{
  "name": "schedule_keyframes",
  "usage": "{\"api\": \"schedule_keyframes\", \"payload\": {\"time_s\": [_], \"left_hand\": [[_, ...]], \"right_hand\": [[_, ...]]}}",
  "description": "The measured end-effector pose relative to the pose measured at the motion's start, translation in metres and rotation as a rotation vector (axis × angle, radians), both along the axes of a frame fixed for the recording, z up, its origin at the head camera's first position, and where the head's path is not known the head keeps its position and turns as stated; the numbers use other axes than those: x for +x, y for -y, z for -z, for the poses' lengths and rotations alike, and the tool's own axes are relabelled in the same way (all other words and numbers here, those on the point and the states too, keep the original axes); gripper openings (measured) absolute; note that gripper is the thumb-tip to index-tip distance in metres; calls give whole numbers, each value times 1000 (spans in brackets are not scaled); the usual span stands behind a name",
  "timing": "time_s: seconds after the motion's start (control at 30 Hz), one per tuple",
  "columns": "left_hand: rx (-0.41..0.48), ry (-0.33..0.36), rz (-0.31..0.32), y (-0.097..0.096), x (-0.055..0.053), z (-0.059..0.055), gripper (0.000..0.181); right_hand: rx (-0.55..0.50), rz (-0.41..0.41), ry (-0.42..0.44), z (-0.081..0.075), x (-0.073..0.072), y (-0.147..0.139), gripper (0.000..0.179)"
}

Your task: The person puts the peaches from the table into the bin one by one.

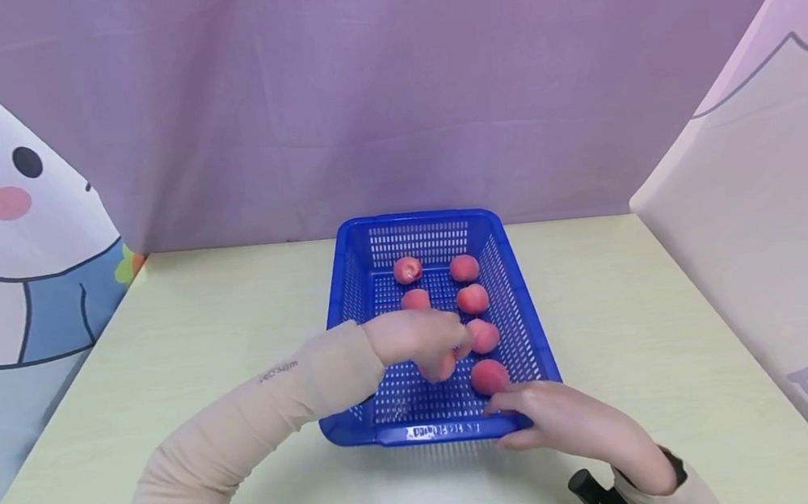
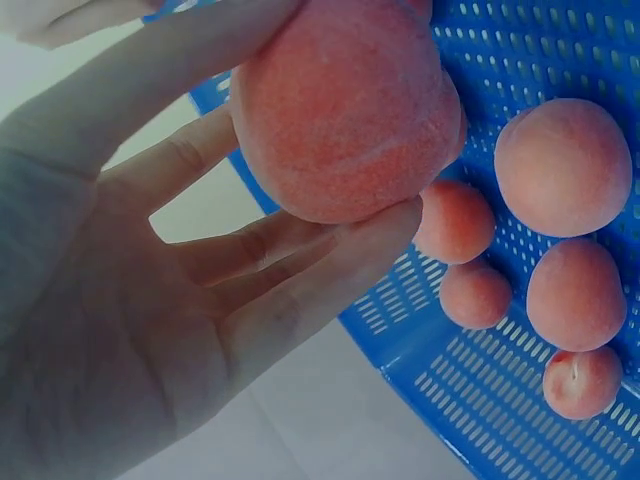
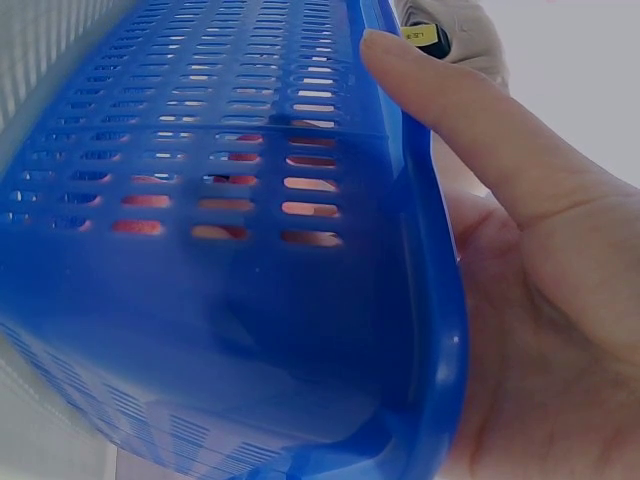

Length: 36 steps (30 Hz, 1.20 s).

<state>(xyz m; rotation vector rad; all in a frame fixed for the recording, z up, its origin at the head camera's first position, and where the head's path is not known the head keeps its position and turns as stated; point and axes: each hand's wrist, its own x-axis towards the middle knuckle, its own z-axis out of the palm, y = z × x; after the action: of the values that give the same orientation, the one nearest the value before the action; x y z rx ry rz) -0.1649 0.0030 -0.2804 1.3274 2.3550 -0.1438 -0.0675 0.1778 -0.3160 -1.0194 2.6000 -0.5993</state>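
Note:
A peach (image 2: pixel 340 110) sits between the thumb and fingers of my left hand (image 1: pixel 420 338), which reaches over the middle of the blue basket (image 1: pixel 534 329). In the left wrist view the fingers curve round its underside. My right hand (image 1: pixel 562 415) grips the basket's near right corner; in the right wrist view its thumb (image 3: pixel 470 110) lies along the outside of the rim. Several more peaches rest on the basket floor. A row runs down the right side, from a far peach (image 1: pixel 464 268) to a near peach (image 1: pixel 490 376). Farther left lies another peach (image 1: pixel 408 270).
The basket stands on a pale table (image 1: pixel 235 317), its far end close to a purple cloth backdrop (image 1: pixel 389 99). Printed panels (image 1: pixel 762 250) rise at both sides. A black strap with a short rod (image 1: pixel 586 488) is on the right wrist.

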Motion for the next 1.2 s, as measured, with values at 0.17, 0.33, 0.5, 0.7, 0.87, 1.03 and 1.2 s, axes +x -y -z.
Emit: {"api": "schedule_keyframes", "payload": {"time_s": [0.17,0.33,0.5,0.7,0.87,1.03,1.2], "left_hand": [[-28,-25,13,-4,1,8,20],[-78,-21,-11,-9,2,16,17],[-125,13,-36,-11,4,20,16],[-88,40,-54,-9,7,25,18],[-95,20,-68,-8,9,28,20],[-114,1,-67,-8,10,30,21],[-126,49,-127,-8,12,31,23]], "right_hand": [[-2,15,14,0,0,0,28],[-4,9,4,-1,0,0,28],[-6,1,6,-1,-1,0,29],[-3,-9,-3,-1,-1,1,30],[-4,-14,-6,0,-1,1,31],[-1,-10,1,-1,-1,1,31],[3,-5,13,-3,-1,1,31]]}}
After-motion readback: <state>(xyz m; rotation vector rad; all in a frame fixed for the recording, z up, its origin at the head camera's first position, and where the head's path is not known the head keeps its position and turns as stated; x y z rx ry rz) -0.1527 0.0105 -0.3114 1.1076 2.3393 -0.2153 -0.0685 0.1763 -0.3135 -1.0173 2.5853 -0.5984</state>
